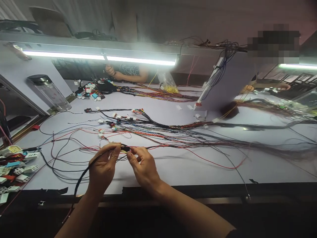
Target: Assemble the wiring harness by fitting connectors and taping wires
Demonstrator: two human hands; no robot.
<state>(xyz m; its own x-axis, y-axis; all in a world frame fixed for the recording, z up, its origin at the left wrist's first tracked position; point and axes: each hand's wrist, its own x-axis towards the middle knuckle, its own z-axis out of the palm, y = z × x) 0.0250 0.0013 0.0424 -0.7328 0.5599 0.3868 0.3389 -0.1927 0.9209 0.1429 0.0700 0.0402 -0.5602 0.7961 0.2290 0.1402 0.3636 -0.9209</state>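
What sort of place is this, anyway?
Most likely a wire-harness workshop. Long wire bundles stretch across a white worktop, plug connectors are heaped at its left end, and a bright tube light is mounted over the bench.

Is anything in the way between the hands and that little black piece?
Nothing I can see: the left hand and right hand both touch the black piece. The wires spread beyond them.

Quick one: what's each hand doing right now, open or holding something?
Left hand: closed, holding the black cable.
Right hand: closed, pinching the small black piece between the hands.
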